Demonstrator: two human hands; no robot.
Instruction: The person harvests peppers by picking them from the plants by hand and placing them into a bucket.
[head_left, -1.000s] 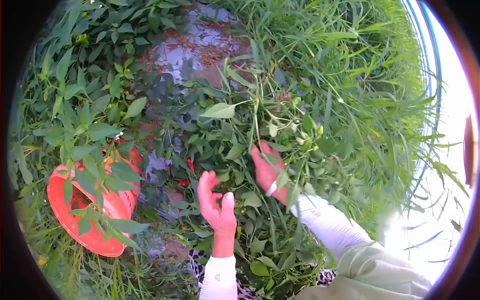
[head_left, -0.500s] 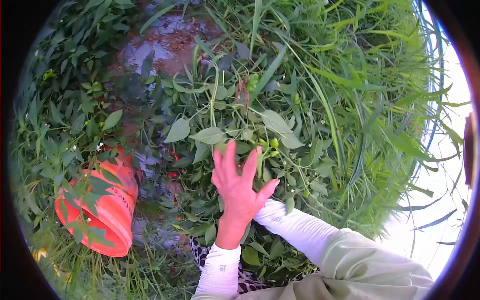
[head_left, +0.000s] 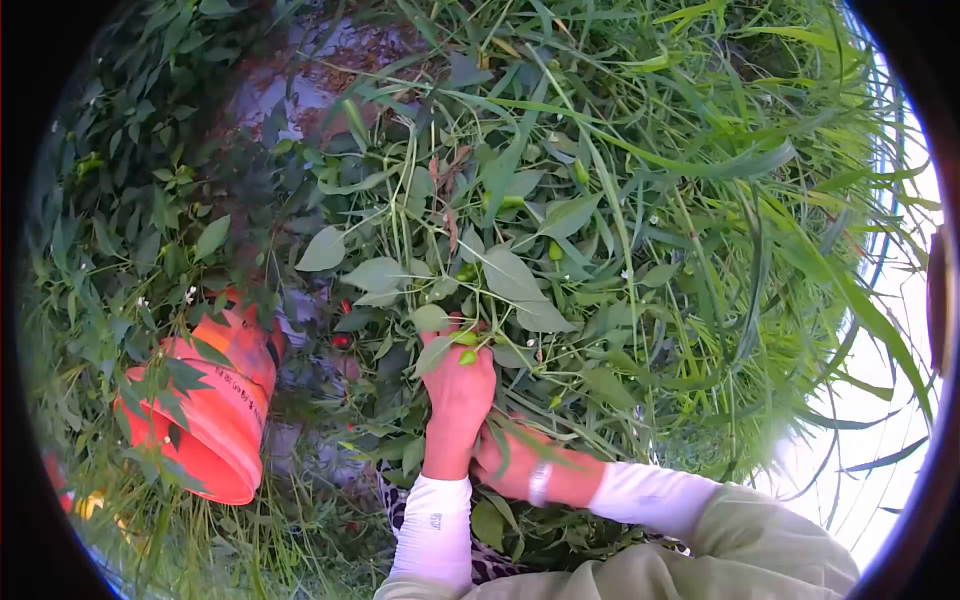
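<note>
My left hand (head_left: 460, 385) reaches into a leafy pepper plant (head_left: 515, 275), back of the hand up. Its fingers are bent in among the leaves, and what they close on is hidden. Small green peppers (head_left: 467, 356) hang over its knuckles. My right hand (head_left: 512, 460), with a pale band at the wrist, is low in the foliage beside my left wrist. Its fingers are hidden behind that wrist and stems, so I cannot tell how they are held. Another green pepper (head_left: 555, 250) hangs farther up.
An orange-red bucket (head_left: 250, 385) lies tilted among plants on the left, its mouth towards me. Red peppers (head_left: 343, 341) show low between bucket and plant. Long grass (head_left: 720, 250) crowds the right side. Pale ground sheeting (head_left: 275, 100) shows at the top.
My left hand has gone from spread fingers to bent ones, lower in the leaves. My right hand, hidden before, now shows beside the left wrist. The plant's stems have shifted left.
</note>
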